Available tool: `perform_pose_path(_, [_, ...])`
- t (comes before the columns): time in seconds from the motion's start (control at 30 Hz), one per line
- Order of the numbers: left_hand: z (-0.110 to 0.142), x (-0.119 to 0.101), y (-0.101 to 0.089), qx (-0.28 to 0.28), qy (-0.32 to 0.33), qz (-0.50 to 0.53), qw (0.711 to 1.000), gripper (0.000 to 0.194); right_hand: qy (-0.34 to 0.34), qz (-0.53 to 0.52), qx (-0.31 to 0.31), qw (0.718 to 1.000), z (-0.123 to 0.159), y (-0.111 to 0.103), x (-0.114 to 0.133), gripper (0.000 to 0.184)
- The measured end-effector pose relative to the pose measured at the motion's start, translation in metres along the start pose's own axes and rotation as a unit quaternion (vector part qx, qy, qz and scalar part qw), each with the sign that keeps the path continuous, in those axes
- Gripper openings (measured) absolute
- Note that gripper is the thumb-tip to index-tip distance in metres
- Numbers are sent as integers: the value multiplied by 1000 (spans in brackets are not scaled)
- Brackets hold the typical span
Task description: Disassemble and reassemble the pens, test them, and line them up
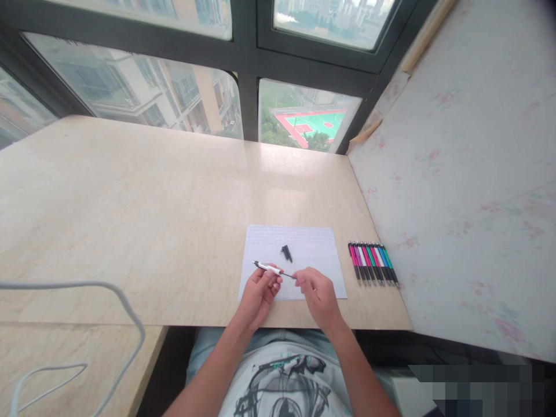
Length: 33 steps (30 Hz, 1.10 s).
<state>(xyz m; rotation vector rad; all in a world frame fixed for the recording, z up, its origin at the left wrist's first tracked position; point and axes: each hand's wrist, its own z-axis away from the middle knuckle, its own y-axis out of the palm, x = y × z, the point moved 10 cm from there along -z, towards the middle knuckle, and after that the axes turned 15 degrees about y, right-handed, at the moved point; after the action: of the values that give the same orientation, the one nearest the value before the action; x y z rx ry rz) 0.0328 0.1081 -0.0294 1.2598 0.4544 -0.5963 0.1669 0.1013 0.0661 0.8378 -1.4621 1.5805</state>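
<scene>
Between thumb and fingers, my left hand (261, 289) holds a white pen barrel (270, 268) with a black clip end pointing up and left. From the barrel's right end a thin dark refill (287, 275) sticks out. My right hand (315, 286) pinches the far tip of that refill. Just beyond my hands, small black pen parts (286, 253) lie on a white sheet of paper (299, 237) with rows of handwriting along its top. To the right of the sheet lies a row of several coloured pens (373, 263) with black grips, side by side.
The light marble-look table (152, 214) runs to a dark-framed window (247, 104). A flower-patterned wall (456, 191) closes off the right side. A white cable (125, 304) loops over the table's left front, above a lower surface (78, 347).
</scene>
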Motion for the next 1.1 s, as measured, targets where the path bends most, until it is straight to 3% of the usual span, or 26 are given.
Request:
perform_pose_path(0.1, [-2,-2,-3,-16,-1,44,999,21,52,-33,-36,997,-12,-10,-27,40])
perform_pose_path(0.23, [-4,-2,-4,-30,-14,90,995,19,54,92,-53,993,-33,-5,-49,25])
perform_pose_path(0.43, [-4,2,-3,2,-19,76,997,22,29,264,-8,964,-57,20,-45,41])
perform_pose_path(0.63, [-4,6,-5,4,-24,64,998,22,29,344,11,939,-64,29,-39,38])
perform_pose_path(0.97, [-4,5,-4,13,-18,50,998,19,34,302,-52,951,-58,14,-45,12])
perform_pose_path(1.1, [-4,3,-3,17,-12,47,999,18,33,224,-58,972,-47,4,-49,9])
